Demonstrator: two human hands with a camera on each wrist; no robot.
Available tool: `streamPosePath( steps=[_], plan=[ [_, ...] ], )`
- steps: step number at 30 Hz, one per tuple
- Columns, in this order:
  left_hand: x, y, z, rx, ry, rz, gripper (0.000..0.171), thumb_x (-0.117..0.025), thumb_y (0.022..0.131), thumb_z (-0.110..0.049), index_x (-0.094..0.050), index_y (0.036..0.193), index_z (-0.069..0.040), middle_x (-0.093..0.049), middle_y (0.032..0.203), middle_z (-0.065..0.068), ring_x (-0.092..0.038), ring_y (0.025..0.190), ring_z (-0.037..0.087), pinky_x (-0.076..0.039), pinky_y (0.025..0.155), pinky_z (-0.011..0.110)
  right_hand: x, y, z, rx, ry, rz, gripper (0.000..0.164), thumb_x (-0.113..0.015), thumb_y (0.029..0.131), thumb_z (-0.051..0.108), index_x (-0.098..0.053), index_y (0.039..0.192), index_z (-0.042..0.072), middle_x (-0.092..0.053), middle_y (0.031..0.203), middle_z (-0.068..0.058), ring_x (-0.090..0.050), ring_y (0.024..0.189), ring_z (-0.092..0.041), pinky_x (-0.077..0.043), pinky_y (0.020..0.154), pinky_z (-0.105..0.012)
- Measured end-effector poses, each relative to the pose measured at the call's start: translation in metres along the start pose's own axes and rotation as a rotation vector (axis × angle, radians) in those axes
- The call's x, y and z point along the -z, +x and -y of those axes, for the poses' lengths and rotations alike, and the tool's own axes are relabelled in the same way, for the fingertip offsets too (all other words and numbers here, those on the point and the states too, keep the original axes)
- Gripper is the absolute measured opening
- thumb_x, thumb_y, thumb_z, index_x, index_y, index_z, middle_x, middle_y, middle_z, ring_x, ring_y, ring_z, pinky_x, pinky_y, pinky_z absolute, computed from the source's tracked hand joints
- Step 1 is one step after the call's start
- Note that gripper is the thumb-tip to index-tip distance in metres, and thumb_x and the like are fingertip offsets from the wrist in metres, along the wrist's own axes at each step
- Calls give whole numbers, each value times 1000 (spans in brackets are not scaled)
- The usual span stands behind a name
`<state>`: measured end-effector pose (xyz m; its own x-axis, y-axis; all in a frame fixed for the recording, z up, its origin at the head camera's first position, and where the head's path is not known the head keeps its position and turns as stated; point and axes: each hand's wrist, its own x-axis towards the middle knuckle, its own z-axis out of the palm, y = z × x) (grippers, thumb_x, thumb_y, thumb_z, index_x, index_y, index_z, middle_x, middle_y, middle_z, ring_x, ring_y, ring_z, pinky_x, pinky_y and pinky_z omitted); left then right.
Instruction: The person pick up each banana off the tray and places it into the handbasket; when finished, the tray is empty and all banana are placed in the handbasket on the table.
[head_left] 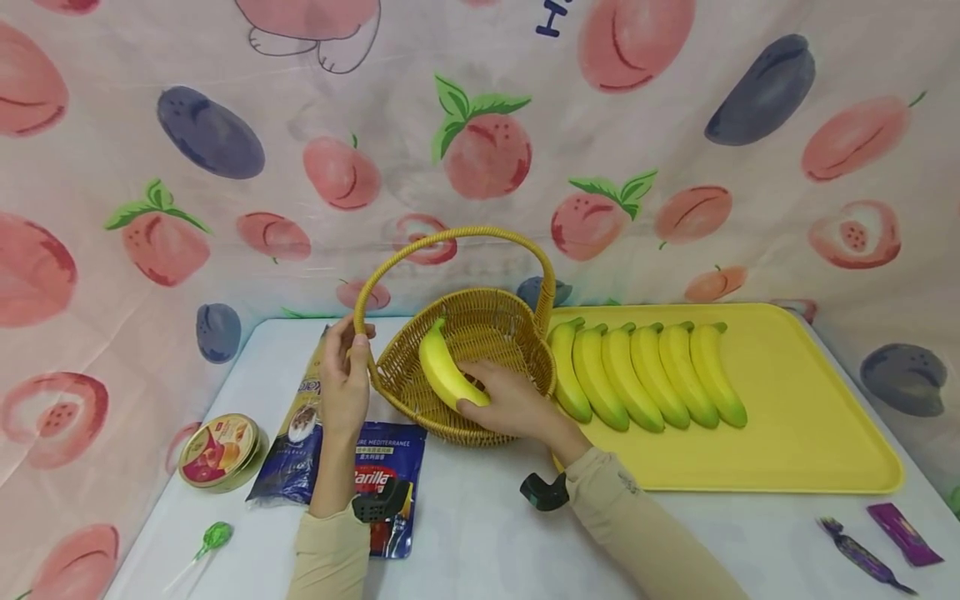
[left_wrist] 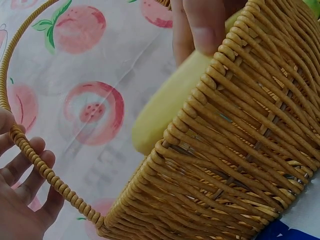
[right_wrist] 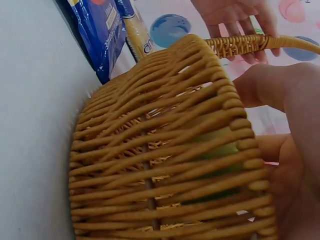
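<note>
Banana (head_left: 444,367) tilts inside the wicker basket (head_left: 483,307), clamped by fingers of the right hand (head_left: 517,404); the left hand (head_left: 347,383) curls thumb and fingers round the handle (head_left: 480,232). We count six more bananas (head_left: 617,375) on the yellow tray (head_left: 810,400), so we judge the work early: one unreleased, six apparently left.
</note>
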<state>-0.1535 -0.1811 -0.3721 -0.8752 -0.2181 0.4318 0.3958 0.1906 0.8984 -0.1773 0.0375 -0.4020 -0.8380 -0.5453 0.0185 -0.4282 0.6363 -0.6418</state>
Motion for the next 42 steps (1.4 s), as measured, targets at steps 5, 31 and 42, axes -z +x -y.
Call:
streamPosePath(
  steps=[5, 31, 42],
  plan=[
    [0, 0, 1, -2, -6, -1, 36, -39, 101, -10, -42, 134, 6, -52, 117, 27, -50, 103, 12, -36, 88, 21, -6, 8, -1, 5, -35, 52, 58, -60, 87, 35, -48, 138, 9, -60, 123, -3, -54, 87, -13, -44, 76, -28],
    [-1, 0, 3, -87, -7, 30, 35, -35, 101, -3, -39, 132, 12, -49, 112, 33, -46, 91, 4, -34, 78, 20, -19, 29, 8, -39, -81, 290, 52, -59, 93, 32, -47, 139, 11, -60, 107, 1, -52, 86, -11, -41, 80, -28],
    [-1, 1, 4, -94, -6, 30, 34, -35, 101, -3, -40, 131, 12, -49, 111, 33, -45, 89, 6, -34, 75, 20, -19, 28, 5, -37, 0, 282, 46, -57, 94, 30, -50, 136, 12, -62, 110, -1, -54, 92, -11, -44, 83, -29]
  ],
)
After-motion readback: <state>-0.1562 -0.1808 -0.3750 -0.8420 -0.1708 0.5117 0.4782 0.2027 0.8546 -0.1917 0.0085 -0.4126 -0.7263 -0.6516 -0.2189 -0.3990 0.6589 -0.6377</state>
